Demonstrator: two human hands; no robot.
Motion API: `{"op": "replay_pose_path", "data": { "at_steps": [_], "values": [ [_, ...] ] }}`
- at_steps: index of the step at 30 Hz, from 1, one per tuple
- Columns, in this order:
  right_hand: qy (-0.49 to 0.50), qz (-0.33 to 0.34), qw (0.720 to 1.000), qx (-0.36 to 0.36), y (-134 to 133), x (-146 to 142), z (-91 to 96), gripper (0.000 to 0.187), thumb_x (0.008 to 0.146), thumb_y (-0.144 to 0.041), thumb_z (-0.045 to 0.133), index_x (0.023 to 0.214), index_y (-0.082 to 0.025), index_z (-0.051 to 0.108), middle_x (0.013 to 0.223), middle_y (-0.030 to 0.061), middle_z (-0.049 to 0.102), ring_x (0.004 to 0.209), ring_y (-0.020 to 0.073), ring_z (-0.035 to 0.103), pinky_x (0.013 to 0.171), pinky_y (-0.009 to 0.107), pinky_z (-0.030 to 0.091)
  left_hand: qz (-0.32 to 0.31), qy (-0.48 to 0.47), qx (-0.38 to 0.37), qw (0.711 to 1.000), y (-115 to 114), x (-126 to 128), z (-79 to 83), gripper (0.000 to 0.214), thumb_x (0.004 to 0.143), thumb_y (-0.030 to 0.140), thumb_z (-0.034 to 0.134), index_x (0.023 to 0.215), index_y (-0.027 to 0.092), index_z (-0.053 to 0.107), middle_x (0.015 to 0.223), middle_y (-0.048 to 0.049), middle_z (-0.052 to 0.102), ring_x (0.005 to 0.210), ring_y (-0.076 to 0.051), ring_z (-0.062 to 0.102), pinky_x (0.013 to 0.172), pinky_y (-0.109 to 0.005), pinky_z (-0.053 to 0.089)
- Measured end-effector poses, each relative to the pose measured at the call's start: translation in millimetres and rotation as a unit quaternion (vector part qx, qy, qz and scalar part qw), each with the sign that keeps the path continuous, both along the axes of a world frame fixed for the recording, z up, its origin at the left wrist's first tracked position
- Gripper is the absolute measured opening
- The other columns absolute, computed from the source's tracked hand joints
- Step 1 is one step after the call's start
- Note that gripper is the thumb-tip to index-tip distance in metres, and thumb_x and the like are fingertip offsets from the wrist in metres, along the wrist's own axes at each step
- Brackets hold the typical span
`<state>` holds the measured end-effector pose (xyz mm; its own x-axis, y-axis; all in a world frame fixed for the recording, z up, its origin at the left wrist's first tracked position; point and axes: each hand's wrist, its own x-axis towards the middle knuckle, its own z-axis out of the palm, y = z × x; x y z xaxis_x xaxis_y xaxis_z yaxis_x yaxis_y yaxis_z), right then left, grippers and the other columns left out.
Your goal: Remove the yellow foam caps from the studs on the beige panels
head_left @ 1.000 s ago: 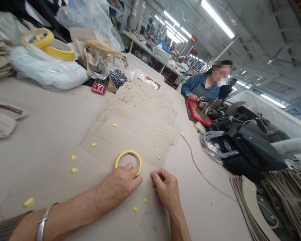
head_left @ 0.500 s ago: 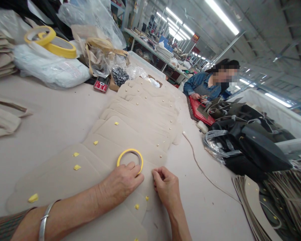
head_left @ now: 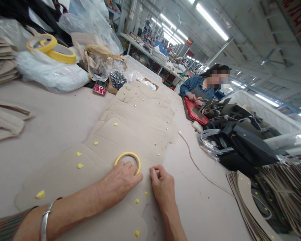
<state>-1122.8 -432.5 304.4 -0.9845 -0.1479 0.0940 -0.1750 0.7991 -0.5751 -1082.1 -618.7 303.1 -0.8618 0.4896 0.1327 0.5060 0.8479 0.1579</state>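
My left hand rests on a small yellow tape roll, fingers curled over its near rim and gripping it. The roll lies on a row of overlapping beige leather panels with metal studs and small yellow tape bits. My right hand sits just to the right of the roll, fingers pinched together on the panel edge; what they hold is too small to make out.
Larger yellow tape rolls sit on white plastic bags at the back left, near a red calculator. Black bags pile up at the right. A co-worker sits across at a red mat. A cord crosses the table.
Both hands have stayed on the tape roll and panel; only the camera view has shifted slightly.
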Motion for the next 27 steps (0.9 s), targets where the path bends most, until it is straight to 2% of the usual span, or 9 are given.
{"op": "replay_pose_path", "data": {
  "at_steps": [4,9,12,15,17,19,21,24,27],
  "values": [
    [0.009,0.017,1.0,0.005,-2.6,-7.2,2.6,0.021,0.086,-0.029,0.051,0.074,-0.022,0.066,0.059,-0.0019,0.064,0.054,0.0143,0.057,0.056,0.023,0.035,-0.015,0.009,0.006,1.0,-1.0,5.0,2.5,0.019,0.082,0.003,0.047,0.088,0.02,0.054,0.082,-0.0067,0.059,0.075,-0.025,0.054,0.068,-0.039,0.042],
    [-0.027,0.078,0.997,-0.004,4.4,4.8,12.8,0.02,0.083,-0.025,0.053,0.067,-0.021,0.065,0.06,-0.0018,0.063,0.057,0.0137,0.055,0.056,0.023,0.035,0.003,0.005,0.042,0.999,-7.3,10.9,7.3,0.024,0.08,-0.002,0.044,0.089,0.02,0.051,0.082,-0.0034,0.057,0.07,-0.021,0.053,0.063,-0.033,0.04],
    [-0.075,0.08,0.994,0.011,7.2,13.6,16.9,0.019,0.081,-0.023,0.055,0.065,-0.021,0.066,0.058,-0.0023,0.063,0.055,0.0134,0.055,0.054,0.023,0.033,-0.015,0.014,0.085,0.996,-13.9,10.1,11.2,0.022,0.085,0.001,0.043,0.09,0.02,0.053,0.08,-0.0015,0.057,0.068,-0.019,0.054,0.059,-0.029,0.04],
    [-0.084,0.068,0.994,0.011,5.8,16.4,16.5,0.018,0.08,-0.022,0.056,0.066,-0.021,0.067,0.056,-0.0034,0.061,0.053,0.0123,0.052,0.052,0.023,0.032,-0.023,0.034,0.148,0.988,-18.5,8.6,14.1,0.018,0.094,0.011,0.041,0.096,0.021,0.056,0.077,0.0001,0.058,0.067,-0.017,0.056,0.057,-0.026,0.043],
    [-0.063,0.071,0.995,-0.037,3.3,17.6,16.4,0.016,0.082,-0.022,0.057,0.071,-0.021,0.069,0.06,-0.0027,0.062,0.056,0.0126,0.053,0.055,0.023,0.035,-0.032,0.064,0.2,0.977,-19.5,9.1,14.7,0.021,0.098,0.018,0.04,0.112,0.021,0.055,0.082,-0.0007,0.064,0.073,-0.016,0.061,0.063,-0.025,0.049],
    [-0.031,0.075,0.989,-0.126,0.3,21.2,18.7,0.016,0.086,-0.025,0.056,0.082,-0.02,0.07,0.07,0.0,0.067,0.064,0.014,0.058,0.061,0.024,0.042,-0.035,0.088,0.244,0.965,-19.4,10.9,14.2,0.032,0.099,0.021,0.039,0.131,0.02,0.044,0.099,-0.0038,0.069,0.087,-0.016,0.066,0.075,-0.025,0.054],
    [0.011,0.095,0.976,-0.196,-3.2,27.1,23.5,0.016,0.089,-0.026,0.056,0.093,-0.019,0.07,0.083,0.0039,0.07,0.074,0.0159,0.063,0.068,0.025,0.048,-0.032,0.093,0.261,0.96,-18.4,13.1,13.3,0.041,0.1,0.023,0.04,0.14,0.019,0.034,0.112,-0.0067,0.068,0.098,-0.016,0.067,0.084,-0.027,0.055],
    [0.088,0.171,0.959,-0.206,-9.3,36.1,30.8,0.019,0.089,-0.018,0.056,0.104,-0.02,0.068,0.092,0.0061,0.07,0.081,0.0164,0.064,0.072,0.027,0.051,-0.033,0.091,0.255,0.962,-15.3,15.5,12.0,0.04,0.099,0.022,0.042,0.138,0.018,0.035,0.11,-0.008,0.07,0.096,-0.017,0.068,0.081,-0.027,0.057],
    [0.144,0.225,0.949,-0.17,-15.1,40.3,32.1,0.02,0.089,-0.01,0.052,0.099,-0.02,0.067,0.089,0.0054,0.07,0.081,0.0159,0.063,0.074,0.027,0.051,-0.038,0.109,0.266,0.957,-11.2,16.5,11.8,0.035,0.101,0.024,0.039,0.135,0.016,0.037,0.104,-0.0084,0.071,0.092,-0.017,0.069,0.078,-0.026,0.056]
  ]
}}
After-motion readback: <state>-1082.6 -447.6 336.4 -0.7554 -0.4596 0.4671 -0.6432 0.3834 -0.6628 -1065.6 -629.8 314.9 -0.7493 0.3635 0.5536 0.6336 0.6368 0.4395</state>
